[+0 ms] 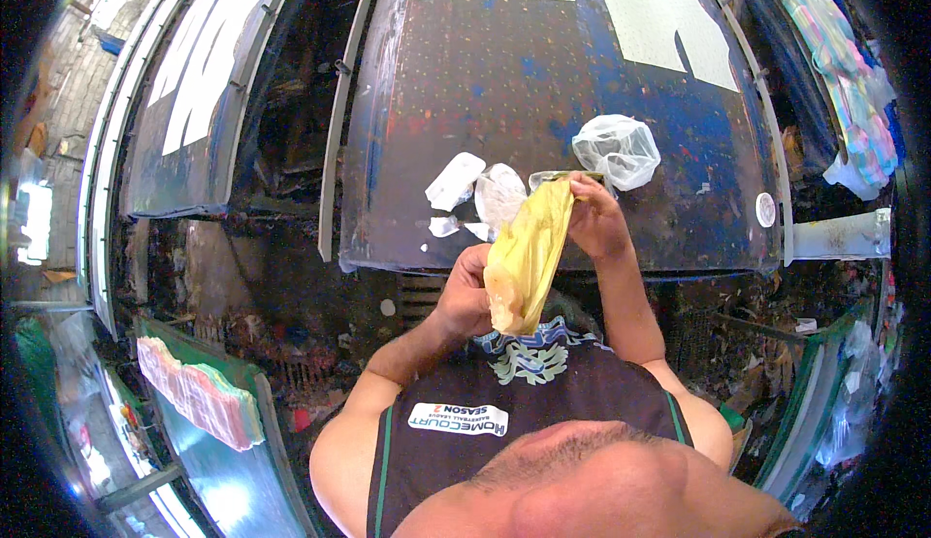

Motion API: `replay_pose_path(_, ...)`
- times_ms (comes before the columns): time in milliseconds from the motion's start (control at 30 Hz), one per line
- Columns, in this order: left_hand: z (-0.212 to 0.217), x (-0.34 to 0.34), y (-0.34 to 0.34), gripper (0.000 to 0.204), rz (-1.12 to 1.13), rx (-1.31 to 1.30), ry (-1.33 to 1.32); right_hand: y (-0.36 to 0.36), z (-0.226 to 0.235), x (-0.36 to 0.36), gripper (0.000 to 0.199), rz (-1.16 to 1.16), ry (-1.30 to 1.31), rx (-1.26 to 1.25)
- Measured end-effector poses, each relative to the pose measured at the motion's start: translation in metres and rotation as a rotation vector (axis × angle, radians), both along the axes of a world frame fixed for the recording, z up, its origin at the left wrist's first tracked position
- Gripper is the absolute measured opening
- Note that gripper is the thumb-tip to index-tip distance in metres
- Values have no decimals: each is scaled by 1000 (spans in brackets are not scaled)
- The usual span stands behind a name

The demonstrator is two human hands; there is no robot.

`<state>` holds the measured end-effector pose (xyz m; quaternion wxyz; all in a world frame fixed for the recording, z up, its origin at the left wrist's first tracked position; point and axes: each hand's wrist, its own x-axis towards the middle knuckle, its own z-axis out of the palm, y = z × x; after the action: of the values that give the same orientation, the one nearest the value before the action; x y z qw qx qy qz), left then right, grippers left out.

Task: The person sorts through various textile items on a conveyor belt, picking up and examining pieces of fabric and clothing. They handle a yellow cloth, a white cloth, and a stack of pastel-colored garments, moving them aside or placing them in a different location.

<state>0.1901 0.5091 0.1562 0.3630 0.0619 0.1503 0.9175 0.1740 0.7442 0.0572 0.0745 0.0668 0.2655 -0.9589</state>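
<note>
A crumpled yellow plastic bag (543, 232) is stretched slantwise between my hands, in front of my chest at the table's near edge. My right hand (596, 223) pinches its upper end. Closed around the lower left side is my left hand (467, 293). Something pale and lumpy (504, 295) shows at the bag's lower end, beside my left fingers; its kind is unclear. Beyond the bag lie a white box-like piece (454, 182) and a clear crumpled plastic bag (497, 198). Another clear plastic bag (618, 153), puffed up, sits just past my right hand.
The dark, paint-spotted table (436, 82) has white cut-out shapes (669, 19) at its far end. White scraps (444, 227) lie near its front edge, and a small round white disc (765, 210) at the right. Stacked pastel sheets (199, 392) rest on the lower left.
</note>
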Motion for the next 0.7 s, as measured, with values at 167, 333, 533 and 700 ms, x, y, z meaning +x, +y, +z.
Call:
replay_pose_path(167,-10,2,1,37,38,-45,-49,10,13,-11,17,-34,58,-17)
replay_pose_path(333,3,3,2,57,29,-27,-179,13,6,-13,17,-87,55,-107)
replay_pose_path(533,-7,-2,7,58,60,92,-283,14,19,-10,16,-336,23,-194)
replay_pose_path(700,1,-6,17,54,32,103,-261,28,20,-3,17,-441,198,-135)
